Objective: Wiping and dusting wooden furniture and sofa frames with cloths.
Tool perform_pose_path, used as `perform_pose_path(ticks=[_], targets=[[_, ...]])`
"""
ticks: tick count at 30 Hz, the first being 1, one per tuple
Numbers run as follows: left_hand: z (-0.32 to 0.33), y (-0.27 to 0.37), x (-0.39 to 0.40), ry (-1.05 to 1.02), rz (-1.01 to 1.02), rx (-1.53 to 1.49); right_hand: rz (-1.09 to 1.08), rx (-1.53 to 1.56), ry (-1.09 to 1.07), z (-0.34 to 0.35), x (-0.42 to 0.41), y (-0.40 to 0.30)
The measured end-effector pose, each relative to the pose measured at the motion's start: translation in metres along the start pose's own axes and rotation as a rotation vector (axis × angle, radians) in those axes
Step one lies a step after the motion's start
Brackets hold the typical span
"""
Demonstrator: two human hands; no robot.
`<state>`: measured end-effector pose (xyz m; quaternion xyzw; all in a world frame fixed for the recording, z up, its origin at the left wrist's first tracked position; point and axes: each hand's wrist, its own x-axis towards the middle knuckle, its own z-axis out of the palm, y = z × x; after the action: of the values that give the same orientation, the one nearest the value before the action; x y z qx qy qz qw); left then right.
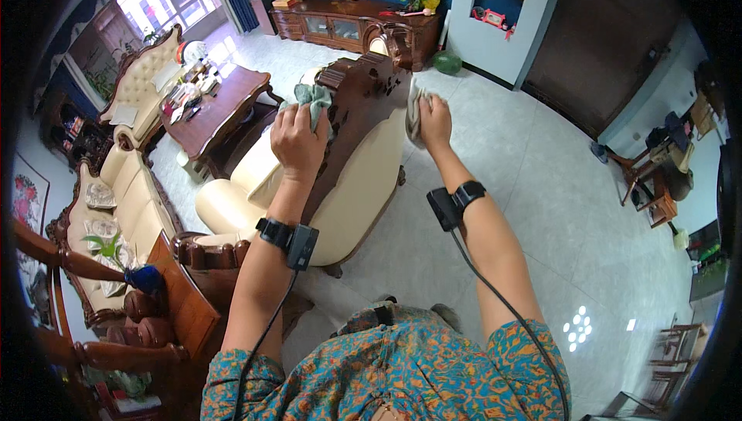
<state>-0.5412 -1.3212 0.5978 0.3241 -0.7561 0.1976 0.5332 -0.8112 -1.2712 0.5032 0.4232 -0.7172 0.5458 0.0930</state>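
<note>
My left hand (pixel 298 141) grips a crumpled grey-green cloth (pixel 313 98) over the near side of a sofa. Bunched in my right hand (pixel 436 122) is a pale grey cloth (pixel 413 113), at the right of the sofa's outer back. That sofa has a dark carved wood frame (pixel 362 109) and a cream padded back panel (pixel 362 200). Whether either cloth touches the wood I cannot tell. Each wrist carries a black strap with a small cabled box.
A wooden coffee table (pixel 217 111) with a cluttered top stands at the left, near cream sofas (pixel 130 189). A wooden stand (pixel 182 299) holds a blue vase (pixel 145 278) close on my left. Ahead are a TV cabinet (pixel 342 21) and a watermelon (pixel 447 62) on the tiled floor (pixel 522 189).
</note>
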Motion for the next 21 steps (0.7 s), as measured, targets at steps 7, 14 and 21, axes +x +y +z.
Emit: perform_pose_path(ticks=[7,14,21], targets=[[-0.006,-0.005,-0.006,-0.008,0.002,-0.104,-0.267,0.149,-0.072,0.029,0.090,-0.075],[-0.008,-0.013,-0.011,0.000,-0.015,-0.175,-0.371,-0.038,-0.412,0.055,0.097,-0.092],[-0.015,-0.001,0.007,-0.148,-0.097,0.030,-0.562,0.063,-0.034,0.038,0.071,-0.078]])
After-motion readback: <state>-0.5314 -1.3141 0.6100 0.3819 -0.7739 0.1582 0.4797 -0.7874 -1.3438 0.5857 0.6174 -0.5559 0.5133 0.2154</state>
